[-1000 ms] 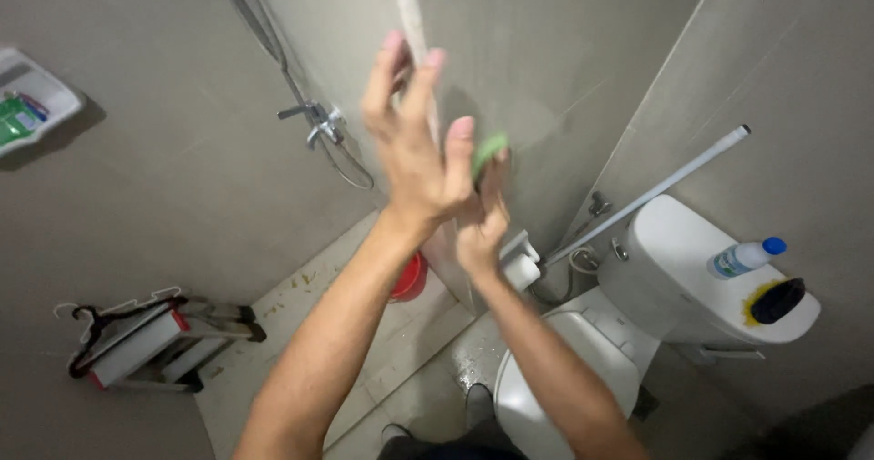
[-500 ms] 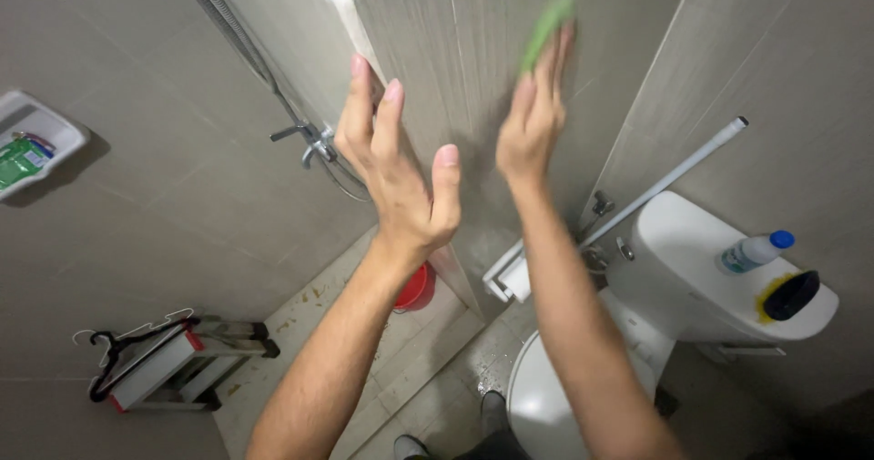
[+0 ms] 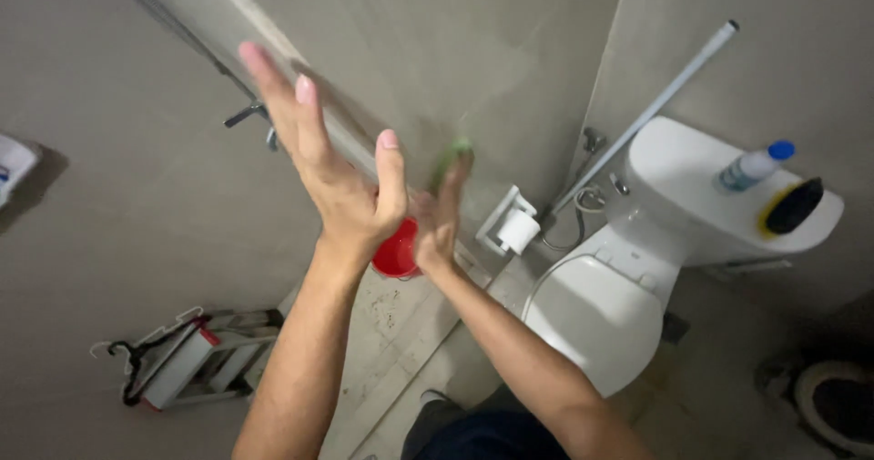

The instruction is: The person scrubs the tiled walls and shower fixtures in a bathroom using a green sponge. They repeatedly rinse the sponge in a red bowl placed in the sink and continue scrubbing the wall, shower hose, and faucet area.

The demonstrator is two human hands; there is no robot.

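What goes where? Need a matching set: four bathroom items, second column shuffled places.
Things:
1. green sponge
2. red bucket
3. toilet paper roll
4. spray bottle

Places:
A. on the toilet tank lid
B. on the floor behind the left hand
C. pressed to the wall under the right hand
D. in the wall holder beside the toilet

Pairs: 1-C, 2-B, 3-D, 4-A

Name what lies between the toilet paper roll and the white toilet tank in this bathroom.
In the head view, between the toilet paper roll and the toilet tank lie a coiled spray hose and the lower end of a leaning white pole.
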